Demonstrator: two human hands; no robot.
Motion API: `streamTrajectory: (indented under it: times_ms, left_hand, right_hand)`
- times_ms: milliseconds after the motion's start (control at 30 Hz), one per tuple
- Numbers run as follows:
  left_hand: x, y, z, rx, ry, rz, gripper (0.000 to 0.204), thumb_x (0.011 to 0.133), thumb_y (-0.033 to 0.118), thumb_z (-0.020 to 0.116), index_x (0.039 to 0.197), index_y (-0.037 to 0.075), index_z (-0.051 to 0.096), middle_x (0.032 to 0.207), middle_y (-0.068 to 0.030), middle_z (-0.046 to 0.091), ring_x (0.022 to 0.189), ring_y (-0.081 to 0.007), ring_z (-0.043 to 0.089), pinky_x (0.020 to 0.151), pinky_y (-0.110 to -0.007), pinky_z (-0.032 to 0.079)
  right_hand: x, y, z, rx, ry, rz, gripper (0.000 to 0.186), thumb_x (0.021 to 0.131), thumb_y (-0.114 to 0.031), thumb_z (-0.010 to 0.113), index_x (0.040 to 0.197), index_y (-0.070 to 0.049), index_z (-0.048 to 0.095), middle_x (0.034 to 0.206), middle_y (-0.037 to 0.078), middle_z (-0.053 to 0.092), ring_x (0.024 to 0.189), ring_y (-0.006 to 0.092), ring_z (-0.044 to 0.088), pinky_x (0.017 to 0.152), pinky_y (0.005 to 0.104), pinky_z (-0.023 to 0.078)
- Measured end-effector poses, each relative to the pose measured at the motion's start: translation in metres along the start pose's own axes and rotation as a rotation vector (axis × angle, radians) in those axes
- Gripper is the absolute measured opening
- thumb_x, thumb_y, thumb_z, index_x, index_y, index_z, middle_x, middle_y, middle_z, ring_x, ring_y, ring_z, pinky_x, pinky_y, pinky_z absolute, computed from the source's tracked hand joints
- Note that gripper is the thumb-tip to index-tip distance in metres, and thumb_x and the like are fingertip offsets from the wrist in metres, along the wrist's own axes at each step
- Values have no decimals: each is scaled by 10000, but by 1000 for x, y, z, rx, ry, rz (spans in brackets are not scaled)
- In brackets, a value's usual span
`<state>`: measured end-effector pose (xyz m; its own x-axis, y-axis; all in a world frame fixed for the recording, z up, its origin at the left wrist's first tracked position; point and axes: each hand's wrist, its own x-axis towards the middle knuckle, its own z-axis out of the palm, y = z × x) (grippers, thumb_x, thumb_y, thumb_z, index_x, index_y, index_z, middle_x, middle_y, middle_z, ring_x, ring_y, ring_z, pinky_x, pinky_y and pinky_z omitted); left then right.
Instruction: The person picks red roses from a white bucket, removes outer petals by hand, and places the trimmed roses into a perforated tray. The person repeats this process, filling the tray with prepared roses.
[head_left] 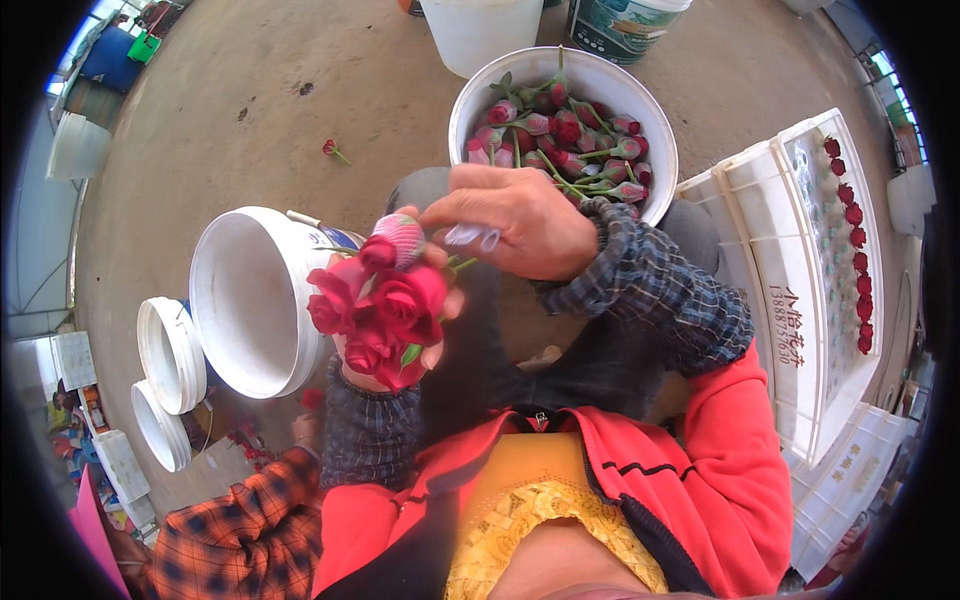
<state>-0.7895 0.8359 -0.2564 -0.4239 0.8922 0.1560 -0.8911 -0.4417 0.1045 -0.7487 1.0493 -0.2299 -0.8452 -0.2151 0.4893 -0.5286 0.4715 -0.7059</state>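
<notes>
My left hand [438,305] is closed around a bunch of red roses [405,305] with short green stems, held in front of my body. At the top of the bunch is a bud in a pale mesh sleeve [398,236]. My right hand [530,225] is bent over that bud, its index finger at or very near the sleeve, with crumpled white sleeve-like pieces [470,236] held in its curled fingers. Just beyond my hands, a round white bucket [661,130] holds many rosebuds, several in pale sleeves, on green stems.
Empty white buckets [240,300] stand at left. A loose rose [332,148] lies on the concrete floor [250,120]. At right, a white crate [760,260] carries a row of red roses. Another person's plaid sleeve [240,520] is at lower left. More containers [480,25] stand at the back.
</notes>
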Motion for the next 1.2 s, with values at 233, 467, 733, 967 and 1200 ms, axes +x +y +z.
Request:
streamTrajectory:
  times_ms: [233,467,733,967,1200]
  left_hand:
    - [-18,17,17,-7,132,31,625,950,477,287,1434,87,227,1224,-258,429,943,-523,496,499,-551,563]
    - [-15,19,21,82,185,-11,633,945,451,334,1443,83,203,1163,-268,466,884,-530,517,469,-537,557]
    - [-1,23,0,-21,-54,-97,641,943,433,395,1446,82,208,1275,-285,404,994,-527,489,537,-558,550]
    - [5,18,-9,-7,-123,-42,595,931,396,440,1405,67,295,1367,-196,391,959,-431,524,499,-459,553]
    - [30,18,-11,-100,-145,21,536,958,408,372,1390,96,316,1453,-193,290,1148,-475,440,603,-559,527]
  right_hand:
    - [17,-1,36,131,75,-12,108,787,-86,623,882,-39,603,807,110,590,746,330,592,624,393,478]
    - [16,0,44,65,136,-179,163,727,-51,620,873,-54,549,795,99,574,714,310,587,578,376,470]
    - [5,21,27,-356,-18,-141,239,686,-69,621,869,-64,467,814,88,505,724,293,574,532,388,453]
    - [-23,51,16,-45,132,156,115,761,-62,511,871,-28,503,818,82,516,726,232,573,598,374,456]
    - [-29,130,-82,553,702,960,391,815,-228,409,943,26,678,597,66,569,449,117,473,397,246,388]
